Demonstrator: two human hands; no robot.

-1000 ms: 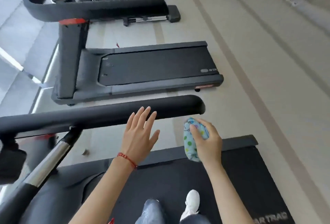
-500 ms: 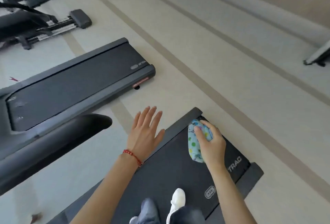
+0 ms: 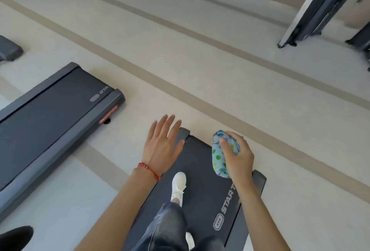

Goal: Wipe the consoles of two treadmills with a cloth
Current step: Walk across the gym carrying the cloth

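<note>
You're standing at the rear of the treadmill belt (image 3: 202,180), left hand (image 3: 160,146) spread and empty, right hand (image 3: 238,156) gripping the bunched cloth (image 3: 218,158); no console in view, so step off carefully, keep the cloth bunched.

The person stands on the near treadmill belt (image 3: 202,190), one shoe (image 3: 178,186) planted ahead of the knee. A second treadmill belt (image 3: 46,114) lies to the left, floor (image 3: 180,74) between them. The left hand (image 3: 162,146) hangs over the near belt's left edge; the right hand (image 3: 238,156) holds a cloth (image 3: 219,156) over its right side. Another machine's frame (image 3: 312,8) stands far right.
</note>
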